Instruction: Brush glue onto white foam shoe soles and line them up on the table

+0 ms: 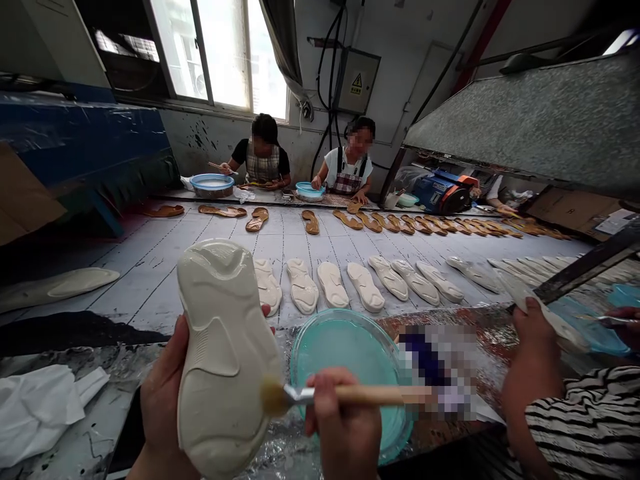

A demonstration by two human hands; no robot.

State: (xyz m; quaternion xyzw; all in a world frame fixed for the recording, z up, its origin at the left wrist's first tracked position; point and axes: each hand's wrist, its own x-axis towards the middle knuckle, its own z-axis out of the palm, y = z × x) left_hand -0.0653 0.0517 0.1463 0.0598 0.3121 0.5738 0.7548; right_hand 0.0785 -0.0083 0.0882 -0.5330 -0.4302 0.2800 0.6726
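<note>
Left hand (167,393) curled partly open round white shoe sole (225,360), gripping its edges; sole upright above near table edge. Right hand (345,420) closed on wooden-handled brush (370,395), bristles at sole's right edge. Turquoise basin (350,353) just beside; sole row (333,285) beyond.

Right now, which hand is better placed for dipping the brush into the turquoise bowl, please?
Right, I would judge. The right hand holds the brush by its handle, in front of the turquoise bowl. The left hand is farther from the bowl and occupied with the pale sole.
</note>
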